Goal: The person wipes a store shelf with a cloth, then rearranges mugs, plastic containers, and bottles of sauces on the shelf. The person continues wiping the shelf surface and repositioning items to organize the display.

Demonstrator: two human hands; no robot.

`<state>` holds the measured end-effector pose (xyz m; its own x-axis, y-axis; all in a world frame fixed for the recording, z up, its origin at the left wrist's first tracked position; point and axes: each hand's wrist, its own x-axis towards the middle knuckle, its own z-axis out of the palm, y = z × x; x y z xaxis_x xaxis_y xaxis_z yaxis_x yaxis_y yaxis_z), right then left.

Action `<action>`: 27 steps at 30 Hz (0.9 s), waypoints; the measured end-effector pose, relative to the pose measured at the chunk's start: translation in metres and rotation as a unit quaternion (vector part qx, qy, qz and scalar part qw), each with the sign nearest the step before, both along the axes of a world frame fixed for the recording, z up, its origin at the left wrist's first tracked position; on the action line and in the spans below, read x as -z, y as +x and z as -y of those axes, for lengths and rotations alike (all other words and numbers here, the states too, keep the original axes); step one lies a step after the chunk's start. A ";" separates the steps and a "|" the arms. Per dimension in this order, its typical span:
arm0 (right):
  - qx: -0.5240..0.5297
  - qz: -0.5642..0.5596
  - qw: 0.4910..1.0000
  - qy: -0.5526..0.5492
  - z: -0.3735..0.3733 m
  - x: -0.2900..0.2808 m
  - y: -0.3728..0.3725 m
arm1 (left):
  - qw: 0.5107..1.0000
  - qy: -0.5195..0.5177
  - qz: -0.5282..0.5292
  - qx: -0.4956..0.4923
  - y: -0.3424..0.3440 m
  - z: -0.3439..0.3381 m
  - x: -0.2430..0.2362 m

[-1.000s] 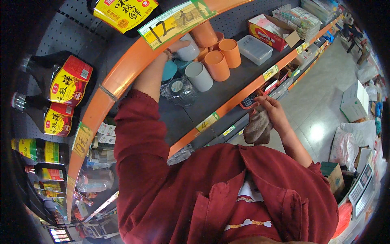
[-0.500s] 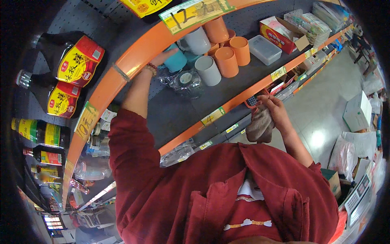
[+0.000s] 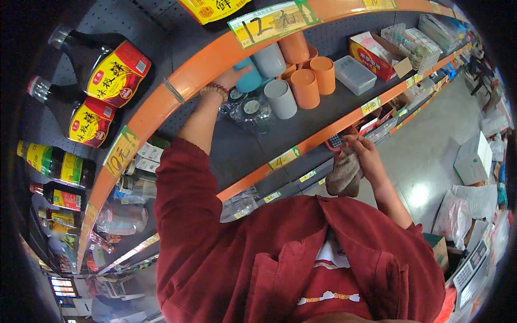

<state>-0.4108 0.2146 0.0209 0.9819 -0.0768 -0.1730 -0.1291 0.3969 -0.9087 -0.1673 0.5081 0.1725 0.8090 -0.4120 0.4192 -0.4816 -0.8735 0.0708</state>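
Glossy grey floor [image 3: 405, 156] with bright glare [image 3: 420, 194] — orange-edged dark shelving [image 3: 328, 130] — small paned window [image 3: 63, 286].

Exposure is moderate; the shelf [image 3: 237, 159] recess reads dim; a white glare spot sits on the floor [image 3: 397, 151]; the window [image 3: 62, 287] glows at lower left, with haze beside it; the wrap [image 3: 257, 119] throws small glints; the rail [image 3: 141, 116] bends strongly; corners fall black; rim detail is soft; the cups [image 3: 305, 89] are legible.

The left grip [image 3: 232, 78] reaches well forward, the right grip [image 3: 365, 151] pinching closer in.
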 end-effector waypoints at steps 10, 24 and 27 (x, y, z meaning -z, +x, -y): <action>-0.025 0.010 0.998 0.060 0.012 -0.033 0.023 | 0.975 -0.188 -0.003 0.120 -0.089 0.016 0.013; -0.196 0.054 0.924 0.323 -0.050 -0.089 0.058 | 0.602 -0.706 -0.329 0.177 -0.209 0.038 0.034; -0.256 0.071 0.921 0.286 -0.071 -0.090 0.047 | 0.575 -0.742 -0.302 0.164 -0.213 0.015 0.028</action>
